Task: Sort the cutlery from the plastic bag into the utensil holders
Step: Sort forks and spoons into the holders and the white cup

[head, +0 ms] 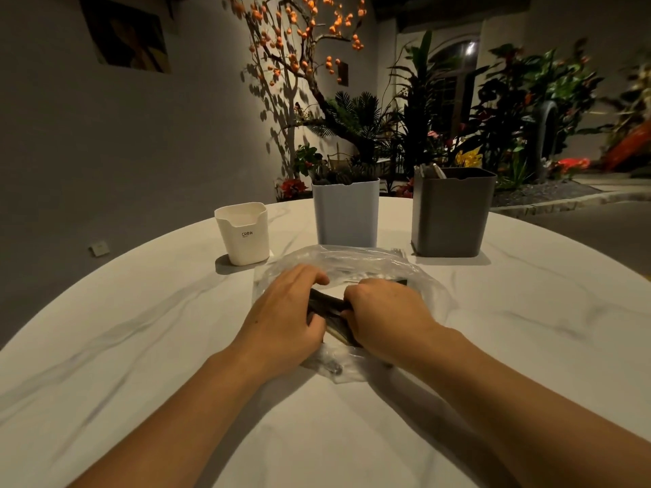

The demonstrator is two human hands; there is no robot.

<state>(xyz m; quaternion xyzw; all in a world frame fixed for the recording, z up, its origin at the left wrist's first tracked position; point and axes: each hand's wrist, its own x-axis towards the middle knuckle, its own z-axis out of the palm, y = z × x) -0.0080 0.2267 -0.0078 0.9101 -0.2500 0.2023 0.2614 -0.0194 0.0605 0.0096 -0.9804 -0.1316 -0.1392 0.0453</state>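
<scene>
Underneath everything lies a round white counter [141, 346] with faint grey marble veining, smooth and matte under warm, dim light. Behind it stands a plain grey wall [105, 135] carrying a dark picture [128, 37], a bare branching tree with orange fruits [310, 29], and a bank of leafy green plants with red and yellow flowers [510, 110].

Three utensil holders stand in a row at the far side, well apart from each other: a short white holder [243, 236] with printed lettering on the left, a taller pale blue holder [346, 213] in the middle, and a dark grey holder [452, 214] on the right with pale handles showing above its rim. All are rounded-corner plastic boxes.

Just in front of them lies the clear, crinkled plastic bag [370, 262], flat on the counter. Dark cutlery [327, 306] sits inside it, between the hands. The left hand [285, 318] has its fingers curled over the bag and the dark bundle; the right hand [384, 311] curls round the same bundle from the other side.
</scene>
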